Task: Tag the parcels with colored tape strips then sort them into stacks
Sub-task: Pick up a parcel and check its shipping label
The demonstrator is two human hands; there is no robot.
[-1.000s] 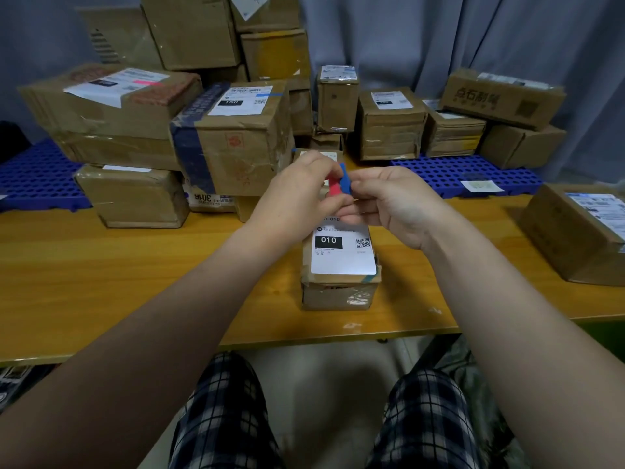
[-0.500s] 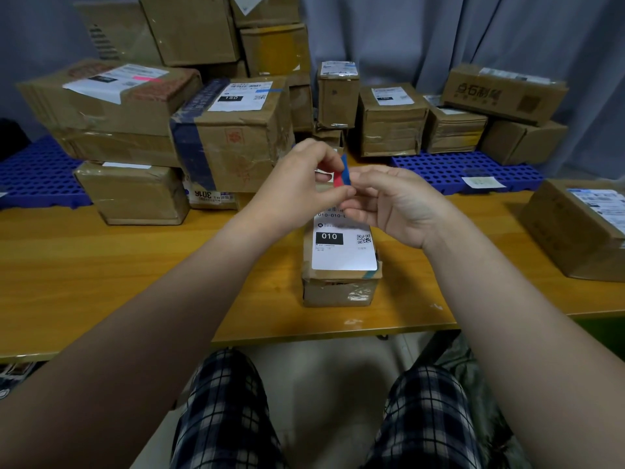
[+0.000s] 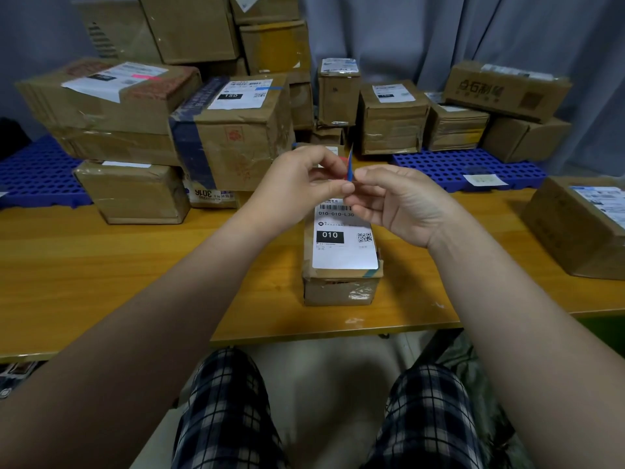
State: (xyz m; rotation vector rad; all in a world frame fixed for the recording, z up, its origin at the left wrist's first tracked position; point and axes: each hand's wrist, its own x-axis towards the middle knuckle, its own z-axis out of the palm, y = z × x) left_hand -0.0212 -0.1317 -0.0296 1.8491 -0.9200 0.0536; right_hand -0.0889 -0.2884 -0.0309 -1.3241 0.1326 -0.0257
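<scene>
A small cardboard parcel [image 3: 341, 262] with a white label reading 010 lies on the wooden table [image 3: 101, 265] in front of me. Above its far end, my left hand [image 3: 297, 184] and my right hand [image 3: 395, 201] meet fingertip to fingertip. Between them stand small strips of blue and red tape [image 3: 349, 167], edge-on to the camera. Both hands pinch the strips; which hand holds which colour I cannot tell.
Stacked parcels [image 3: 233, 130] fill the left and back of the table, some bearing pink or blue tags. More boxes [image 3: 392, 116] sit at the back right on a blue perforated mat [image 3: 449, 167]. One large box [image 3: 581, 228] lies at the right edge.
Both hands stayed together over the parcel. The tape strips turned more edge-on, and the right hand's fingers opened out somewhat below the pinch.
</scene>
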